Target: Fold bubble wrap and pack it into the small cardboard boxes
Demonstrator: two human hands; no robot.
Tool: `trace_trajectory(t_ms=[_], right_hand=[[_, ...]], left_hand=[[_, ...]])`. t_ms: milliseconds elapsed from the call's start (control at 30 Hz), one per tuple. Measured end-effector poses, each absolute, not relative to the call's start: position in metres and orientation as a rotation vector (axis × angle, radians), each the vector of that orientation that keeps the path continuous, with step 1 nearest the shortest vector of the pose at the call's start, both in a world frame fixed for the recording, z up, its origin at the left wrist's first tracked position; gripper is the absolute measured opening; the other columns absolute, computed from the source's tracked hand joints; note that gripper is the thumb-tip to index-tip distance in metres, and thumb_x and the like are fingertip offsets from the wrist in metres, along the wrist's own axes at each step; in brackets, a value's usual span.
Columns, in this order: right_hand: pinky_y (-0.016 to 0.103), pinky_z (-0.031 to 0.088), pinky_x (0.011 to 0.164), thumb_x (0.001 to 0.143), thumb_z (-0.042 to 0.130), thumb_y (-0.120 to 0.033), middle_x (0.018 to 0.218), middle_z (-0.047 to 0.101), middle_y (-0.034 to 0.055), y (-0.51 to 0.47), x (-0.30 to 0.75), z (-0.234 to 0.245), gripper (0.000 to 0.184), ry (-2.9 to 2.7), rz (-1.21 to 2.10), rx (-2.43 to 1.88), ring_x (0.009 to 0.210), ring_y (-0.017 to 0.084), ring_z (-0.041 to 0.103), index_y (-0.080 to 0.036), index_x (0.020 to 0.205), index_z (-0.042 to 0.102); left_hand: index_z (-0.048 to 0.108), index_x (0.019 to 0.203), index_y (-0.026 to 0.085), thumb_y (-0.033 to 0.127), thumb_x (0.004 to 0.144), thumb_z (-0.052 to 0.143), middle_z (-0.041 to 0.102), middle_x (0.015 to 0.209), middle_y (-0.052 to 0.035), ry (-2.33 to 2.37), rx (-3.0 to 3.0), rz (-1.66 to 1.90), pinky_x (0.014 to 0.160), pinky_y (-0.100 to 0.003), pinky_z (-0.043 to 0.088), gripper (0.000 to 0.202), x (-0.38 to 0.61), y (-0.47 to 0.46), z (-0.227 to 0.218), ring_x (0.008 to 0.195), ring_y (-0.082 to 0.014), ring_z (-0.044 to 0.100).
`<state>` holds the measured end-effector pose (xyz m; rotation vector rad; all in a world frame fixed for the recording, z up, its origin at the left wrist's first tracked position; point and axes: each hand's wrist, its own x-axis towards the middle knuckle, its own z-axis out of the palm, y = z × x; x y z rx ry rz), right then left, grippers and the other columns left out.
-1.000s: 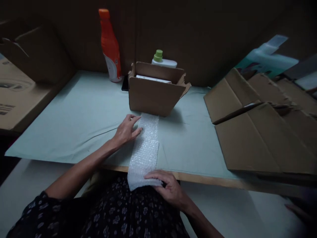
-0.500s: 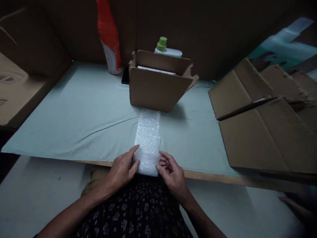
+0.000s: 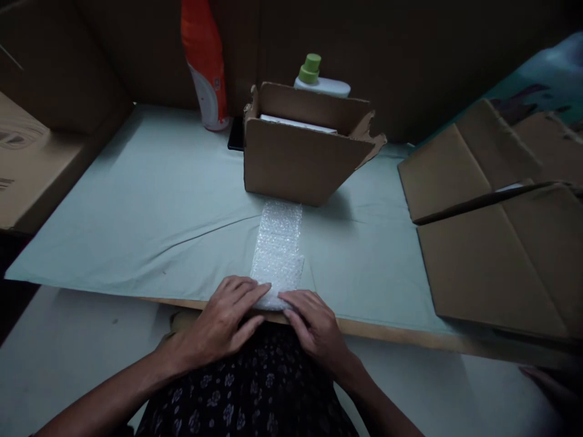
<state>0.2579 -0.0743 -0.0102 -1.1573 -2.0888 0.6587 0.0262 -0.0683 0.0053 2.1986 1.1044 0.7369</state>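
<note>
A strip of bubble wrap (image 3: 280,243) lies lengthwise on the cloth, its near end doubled over in a thicker layer at the table's front edge. Whether anything is inside the layers I cannot tell. My left hand (image 3: 230,312) rests on the near left corner, fingers stretched out and thumb apart, open. On the near right corner lies my right hand (image 3: 316,321), also open, its fingers extended over the wrap and the thumb by the front edge. Just beyond the strip's far end stands an open-topped cardboard box (image 3: 286,161) with a white item (image 3: 298,124) in it.
A red and white bottle (image 3: 207,73) and a dark phone-like object (image 3: 235,135) are at the back. Behind the box is a white bottle with a green cap (image 3: 312,67). Cardboard boxes (image 3: 496,267) stand at right, a larger carton (image 3: 40,164) at left.
Both hands have come from the sides of the bubble wrap onto its near end and now press it flat. That end no longer juts out over the lap. The view has shifted slightly.
</note>
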Motion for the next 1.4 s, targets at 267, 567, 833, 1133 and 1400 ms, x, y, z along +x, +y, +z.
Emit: trace_trajectory(t_ms=[267,567,833,1133,1400], right_hand=[[0.047,0.051,0.092,0.092,0.064,-0.021,0.126,0.067,0.0134,-0.063,0.261,-0.004,0.033,-2.149,0.175,-1.199,0.115,0.028,0.063,-0.021,0.124,0.061],[0.043,0.049,0.090,0.096,0.059,-0.018,0.114,0.074,0.0073,-0.043,0.261,-0.009,0.030,-2.247,0.444,-1.149,0.104,0.023,0.067,-0.021,0.126,0.058],[0.046,0.049,0.092,0.098,0.056,-0.031,0.130,0.065,0.0176,-0.019,0.261,0.000,0.034,-2.255,0.201,-1.263,0.114,0.029,0.061,-0.015,0.129,0.057],[0.048,0.046,0.097,0.094,0.059,-0.020,0.128,0.069,0.0131,0.011,0.253,-0.007,0.035,-2.396,0.288,-1.266,0.117,0.030,0.061,-0.019,0.129,0.061],[0.036,0.053,0.079,0.095,0.055,-0.040,0.113,0.073,0.0065,0.010,0.251,0.001,0.034,-1.856,1.069,-1.433,0.093,0.023,0.066,-0.022,0.122,0.065]], left_hand=[[0.051,0.136,0.018,0.025,0.096,0.054,0.070,0.101,-0.0080,1.396,2.126,0.788,0.079,-0.039,0.054,0.040,0.038,-0.031,-0.016,0.086,-0.0223,0.065],[0.046,0.139,0.019,0.024,0.093,0.062,0.062,0.121,-0.0123,1.170,2.314,0.841,0.097,-0.046,0.047,0.049,0.030,-0.038,-0.007,0.112,-0.0268,0.056],[0.053,0.132,0.014,0.031,0.094,0.058,0.069,0.097,-0.0095,1.466,2.234,0.762,0.082,-0.042,0.049,0.042,0.032,0.000,-0.012,0.088,-0.0249,0.059],[0.053,0.134,0.018,0.043,0.090,0.059,0.063,0.116,-0.0111,1.524,1.582,0.950,0.090,-0.042,0.049,0.050,0.032,0.014,0.000,0.101,-0.0238,0.060],[0.066,0.115,0.014,0.028,0.065,0.084,0.069,0.118,-0.0125,0.930,0.413,0.959,0.104,-0.040,0.042,0.055,0.060,-0.014,0.009,0.114,-0.0265,0.062]])
